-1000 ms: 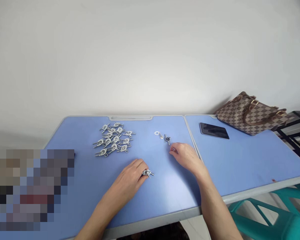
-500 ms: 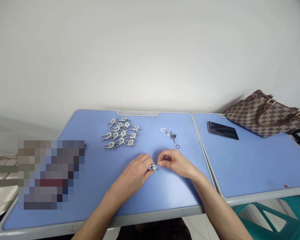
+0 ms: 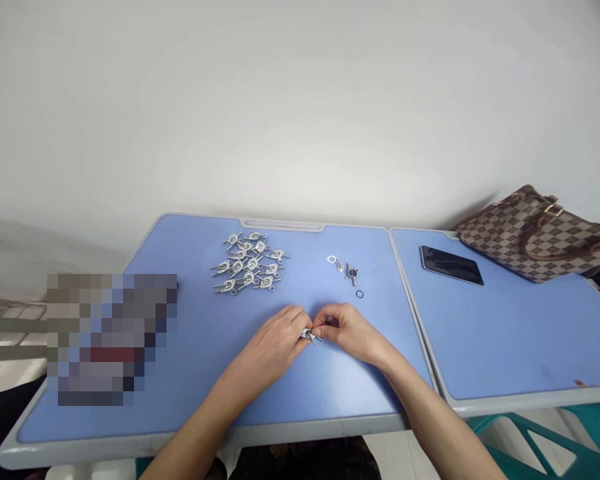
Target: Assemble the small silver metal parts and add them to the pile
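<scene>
My left hand [image 3: 280, 337] is closed around a small metal valve [image 3: 309, 334], just above the near middle of the table. The valve's flat plate and thin prongs stick out past the fingertips, and the rest is hidden. Thumb and finger of my right hand [image 3: 350, 332] are pinched together against the valve's right side. Something small and dark shows in the curl of that hand, too small to name. Beyond it lie a valve body [image 3: 352, 273], a flat metal plate [image 3: 332, 259], a small lever-like piece [image 3: 339, 267] and a dark ring [image 3: 360, 294].
Several similar metal valves [image 3: 249, 263] lie grouped at the back left of the blue table [image 3: 190, 373]. A blurred-out item [image 3: 120, 340] is at the left edge. On the adjoining right table are a phone [image 3: 451, 265] and a checkered handbag [image 3: 515, 233]. Green stools [image 3: 535, 443] stand below.
My right hand has closed the small gap to my left hand, and its fingertips now meet the valve. The whole view has shifted slightly.
</scene>
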A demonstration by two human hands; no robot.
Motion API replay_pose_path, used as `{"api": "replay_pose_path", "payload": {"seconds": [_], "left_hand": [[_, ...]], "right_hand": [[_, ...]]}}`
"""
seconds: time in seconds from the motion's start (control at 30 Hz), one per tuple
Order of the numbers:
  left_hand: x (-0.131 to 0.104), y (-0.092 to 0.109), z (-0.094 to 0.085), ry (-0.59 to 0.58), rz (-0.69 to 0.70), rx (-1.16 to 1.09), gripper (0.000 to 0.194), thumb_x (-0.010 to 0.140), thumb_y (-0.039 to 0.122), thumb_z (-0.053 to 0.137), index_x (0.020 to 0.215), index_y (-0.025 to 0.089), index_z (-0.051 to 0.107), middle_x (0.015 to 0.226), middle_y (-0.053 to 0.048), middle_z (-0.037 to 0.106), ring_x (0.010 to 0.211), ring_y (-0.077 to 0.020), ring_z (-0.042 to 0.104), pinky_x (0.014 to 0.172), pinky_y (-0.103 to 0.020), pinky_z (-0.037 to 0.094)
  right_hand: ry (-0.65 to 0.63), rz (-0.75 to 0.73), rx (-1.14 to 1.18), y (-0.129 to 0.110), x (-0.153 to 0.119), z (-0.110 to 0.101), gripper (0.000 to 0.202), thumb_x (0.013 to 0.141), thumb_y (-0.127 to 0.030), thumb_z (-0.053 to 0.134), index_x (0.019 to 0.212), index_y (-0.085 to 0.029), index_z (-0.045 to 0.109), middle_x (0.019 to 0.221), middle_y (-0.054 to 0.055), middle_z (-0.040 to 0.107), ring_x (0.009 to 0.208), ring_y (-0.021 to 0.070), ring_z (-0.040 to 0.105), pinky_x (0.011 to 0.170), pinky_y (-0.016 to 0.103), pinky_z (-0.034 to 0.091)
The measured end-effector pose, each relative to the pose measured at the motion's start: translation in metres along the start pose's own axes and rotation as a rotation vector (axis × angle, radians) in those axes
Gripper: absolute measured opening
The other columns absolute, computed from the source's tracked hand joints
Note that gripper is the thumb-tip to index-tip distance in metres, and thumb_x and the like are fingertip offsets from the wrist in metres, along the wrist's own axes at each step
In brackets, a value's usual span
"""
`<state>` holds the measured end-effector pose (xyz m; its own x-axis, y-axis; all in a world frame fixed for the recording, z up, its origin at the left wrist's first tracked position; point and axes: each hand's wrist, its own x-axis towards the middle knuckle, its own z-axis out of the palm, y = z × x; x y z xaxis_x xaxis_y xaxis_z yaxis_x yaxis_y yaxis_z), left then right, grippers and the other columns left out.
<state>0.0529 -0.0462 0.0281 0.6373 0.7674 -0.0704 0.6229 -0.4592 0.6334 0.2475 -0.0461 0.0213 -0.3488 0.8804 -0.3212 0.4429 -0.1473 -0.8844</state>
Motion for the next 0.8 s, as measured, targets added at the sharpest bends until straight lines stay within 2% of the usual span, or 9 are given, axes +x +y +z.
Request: {"api": "replay_pose_path", "payload": {"seconds": [0.2, 0.4, 0.5, 0.6, 0.67, 0.8], "left_hand": [[0.000, -0.001, 0.000, 0.002, 0.005, -0.009, 0.009, 0.093, 0.014, 0.049, 0.086, 0.019, 0.053, 0.091, -0.002, 0.055, 0.085, -0.0186, 0.052, 0.074, -0.032, 0.043], [0.001, 0.000, -0.001, 0.003, 0.007, -0.012, 0.011, 0.092, 0.012, 0.046, 0.087, 0.019, 0.052, 0.092, -0.002, 0.055, 0.085, -0.0183, 0.052, 0.074, -0.032, 0.043], [0.000, 0.001, -0.001, 0.003, 0.004, -0.006, 0.012, 0.091, 0.010, 0.046, 0.086, 0.019, 0.052, 0.091, -0.002, 0.055, 0.084, -0.0180, 0.051, 0.073, -0.032, 0.042], [0.000, 0.000, -0.001, 0.014, 0.008, -0.006, 0.011, 0.092, 0.013, 0.047, 0.086, 0.019, 0.053, 0.091, -0.002, 0.056, 0.084, -0.0181, 0.051, 0.074, -0.032, 0.043], [0.000, 0.000, 0.000, 0.018, 0.018, -0.017, 0.009, 0.092, 0.013, 0.048, 0.088, 0.020, 0.054, 0.092, -0.002, 0.057, 0.085, -0.0184, 0.052, 0.076, -0.032, 0.043], [0.000, -0.001, 0.000, 0.016, 0.023, -0.020, 0.009, 0.091, 0.013, 0.050, 0.088, 0.020, 0.053, 0.092, -0.002, 0.056, 0.087, -0.0186, 0.053, 0.076, -0.032, 0.043]], "right_hand": [[0.022, 0.017, -0.045, -0.002, 0.000, 0.001, 0.008, 0.080, -0.021, 0.061, 0.077, -0.017, 0.068, 0.062, -0.005, 0.053, 0.059, 0.0097, 0.041, 0.056, 0.023, 0.032], [0.058, 0.045, -0.074, -0.005, -0.001, 0.001, 0.007, 0.078, -0.025, 0.066, 0.077, -0.018, 0.064, 0.065, -0.005, 0.055, 0.061, 0.0101, 0.045, 0.057, 0.022, 0.034], [0.023, 0.035, -0.044, -0.006, -0.002, -0.004, 0.013, 0.078, -0.030, 0.068, 0.078, -0.018, 0.063, 0.066, -0.005, 0.053, 0.061, 0.0099, 0.044, 0.058, 0.022, 0.035], [-0.010, 0.015, -0.023, -0.007, -0.004, -0.010, 0.017, 0.083, -0.034, 0.062, 0.079, -0.017, 0.063, 0.066, -0.005, 0.052, 0.061, 0.0099, 0.043, 0.058, 0.023, 0.034], [0.002, 0.001, -0.039, -0.008, -0.005, -0.013, 0.018, 0.086, -0.033, 0.058, 0.080, -0.017, 0.063, 0.067, -0.004, 0.053, 0.062, 0.0101, 0.043, 0.059, 0.023, 0.034], [0.005, -0.004, -0.051, -0.007, -0.006, -0.012, 0.012, 0.083, -0.028, 0.060, 0.079, -0.018, 0.064, 0.068, -0.004, 0.055, 0.063, 0.0102, 0.045, 0.060, 0.023, 0.035]]}}
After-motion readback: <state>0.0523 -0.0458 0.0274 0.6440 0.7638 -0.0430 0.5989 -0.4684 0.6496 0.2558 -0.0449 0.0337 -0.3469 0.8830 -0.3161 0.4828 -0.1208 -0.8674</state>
